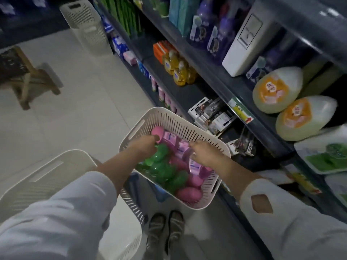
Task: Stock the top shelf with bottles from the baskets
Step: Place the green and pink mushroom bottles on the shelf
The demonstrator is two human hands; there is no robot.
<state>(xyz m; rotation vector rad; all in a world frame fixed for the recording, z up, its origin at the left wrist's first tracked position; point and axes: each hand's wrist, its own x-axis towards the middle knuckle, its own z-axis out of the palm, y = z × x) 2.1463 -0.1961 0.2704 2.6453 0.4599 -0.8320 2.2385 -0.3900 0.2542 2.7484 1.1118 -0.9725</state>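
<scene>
Basket [165, 117], frame centre, holds loosely piled pink and green bottles [159, 166]. Left hand [148, 145] is at its 10 o'clock and right hand [204, 152] at 3 o'clock, both among the bottles; whether either grasps one cannot be told. Risk: a half-gripped bottle may slip, or the lift may tip the basket.

Pale, glossy floor tiles [84, 109] fill the left side, the brightest patch in a dim aisle. A dark grey shelving unit [178, 96] runs along the right. A low wooden stool [28, 79] stands at the far left, well apart from it.
</scene>
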